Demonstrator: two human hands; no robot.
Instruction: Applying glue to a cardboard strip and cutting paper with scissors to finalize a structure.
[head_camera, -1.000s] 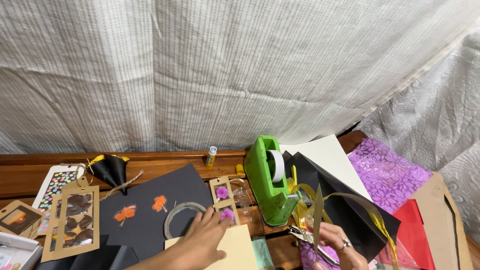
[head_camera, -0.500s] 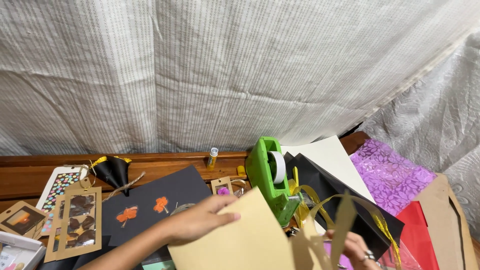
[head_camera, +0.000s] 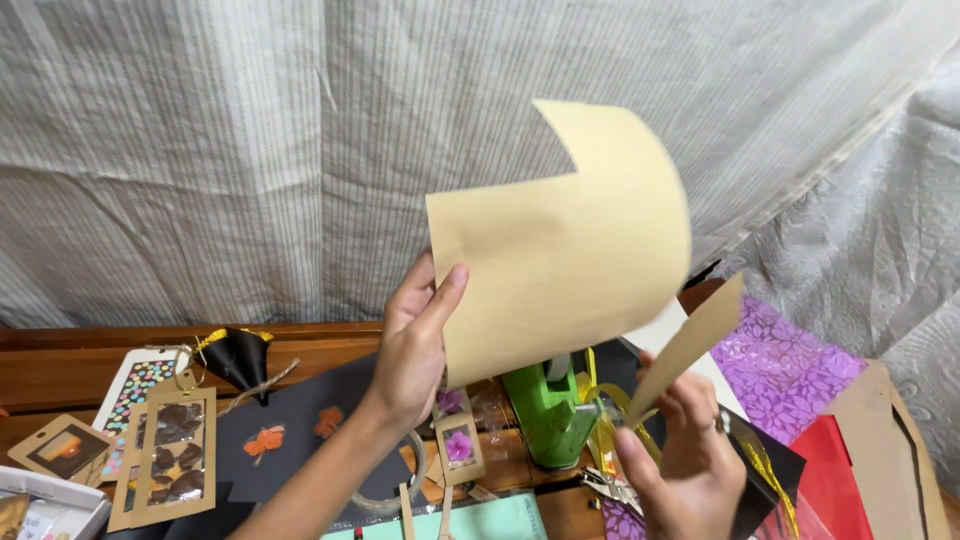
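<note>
My left hand grips the lower left corner of a large tan paper sheet and holds it up in front of the curtain; the sheet curls and has a notch cut from its top left. My right hand, with a ring on one finger, pinches a narrow tan paper strip that slants up toward the sheet's lower right edge. Below the sheet a green tape dispenser stands on the wooden table, partly hidden by the paper.
On a black sheet lie orange butterfly cut-outs. Brown window tags and a black paper cone are at the left. Purple patterned paper, red paper and gold ribbon lie at the right. A pale striped curtain hangs behind.
My left hand has lifted the tan sheet from the table up high in front of the curtain. My right hand has risen with the tan strip.
</note>
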